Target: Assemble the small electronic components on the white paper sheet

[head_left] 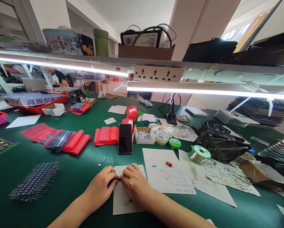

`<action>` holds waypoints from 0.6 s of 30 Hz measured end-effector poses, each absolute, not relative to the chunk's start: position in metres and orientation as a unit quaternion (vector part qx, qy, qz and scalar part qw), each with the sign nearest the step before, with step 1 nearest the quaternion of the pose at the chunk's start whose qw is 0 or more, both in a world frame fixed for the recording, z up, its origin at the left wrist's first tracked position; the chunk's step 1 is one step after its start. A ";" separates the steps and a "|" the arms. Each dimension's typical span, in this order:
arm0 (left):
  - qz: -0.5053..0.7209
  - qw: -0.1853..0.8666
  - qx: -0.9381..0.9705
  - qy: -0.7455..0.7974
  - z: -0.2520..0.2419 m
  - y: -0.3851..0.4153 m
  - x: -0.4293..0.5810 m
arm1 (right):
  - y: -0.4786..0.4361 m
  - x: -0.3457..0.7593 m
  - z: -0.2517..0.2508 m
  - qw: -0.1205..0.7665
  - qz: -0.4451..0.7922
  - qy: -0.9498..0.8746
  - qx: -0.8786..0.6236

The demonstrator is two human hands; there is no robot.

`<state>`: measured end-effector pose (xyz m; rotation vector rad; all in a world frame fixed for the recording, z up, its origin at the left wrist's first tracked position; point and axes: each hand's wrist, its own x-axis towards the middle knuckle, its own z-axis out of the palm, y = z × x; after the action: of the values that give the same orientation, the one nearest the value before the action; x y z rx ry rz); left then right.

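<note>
I'm watching both hands meet at the near edge of the green mat (68, 177). The left hand (101, 187) and the right hand (135, 184) are both curled shut, and their fingertips pinch the same small part (119, 179) from either side. It is too tiny for me to say what it is, though it looks thin and wiry. It sits just above the far end of a sheet of paper (124, 202), which lies under both hands.

As I judge it, this fine fingertip work goes best with both wrists resting on the mat and the pinch kept close to the part's middle, so the thin ends don't kink. I'd keep the part low over the sheet of paper, where it would be easy to spot if it slipped. Against the mat it would be hard to find.

A loose yellow-tipped piece (101, 162) lies just beyond the left hand, and a red one (169, 163) lies on the next sheet to the right. I'd keep the sleeves and forearms from sweeping either of them. The phone (125, 138) lies farther off, straight ahead. A spool of solder (200, 154) stands to the right, and a bristly bundle of parts (34, 181) lies well to the left. All three are apart from the hands.
</note>
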<state>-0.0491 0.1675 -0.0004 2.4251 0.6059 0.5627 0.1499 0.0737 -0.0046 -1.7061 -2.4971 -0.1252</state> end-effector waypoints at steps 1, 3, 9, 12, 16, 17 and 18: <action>0.212 0.284 0.906 0.231 -0.001 0.167 -0.049 | 0.074 0.150 -0.003 0.051 -0.041 -0.826 -0.560; 0.217 0.281 0.903 0.243 -0.002 0.166 -0.048 | 0.075 0.149 -0.002 0.043 -0.042 -0.829 -0.556; 0.228 0.274 0.895 0.269 -0.005 0.164 -0.045 | 0.075 0.149 -0.001 0.036 -0.045 -0.831 -0.553; 0.228 0.268 0.892 0.282 -0.008 0.163 -0.044 | 0.075 0.149 -0.002 0.032 -0.046 -0.834 -0.548; 0.220 0.257 0.892 0.300 -0.009 0.162 -0.044 | 0.075 0.150 -0.001 0.028 -0.049 -0.840 -0.539; 0.217 0.254 0.892 0.304 -0.009 0.162 -0.044 | 0.075 0.151 -0.001 0.029 -0.051 -0.841 -0.537; 0.214 0.250 0.893 0.307 -0.009 0.162 -0.044 | 0.076 0.151 0.000 0.030 -0.052 -0.842 -0.536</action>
<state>-0.0439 0.1621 -0.0087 2.4310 0.8345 0.5821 0.1510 0.0757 -0.0005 -1.6528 -2.5961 -0.1609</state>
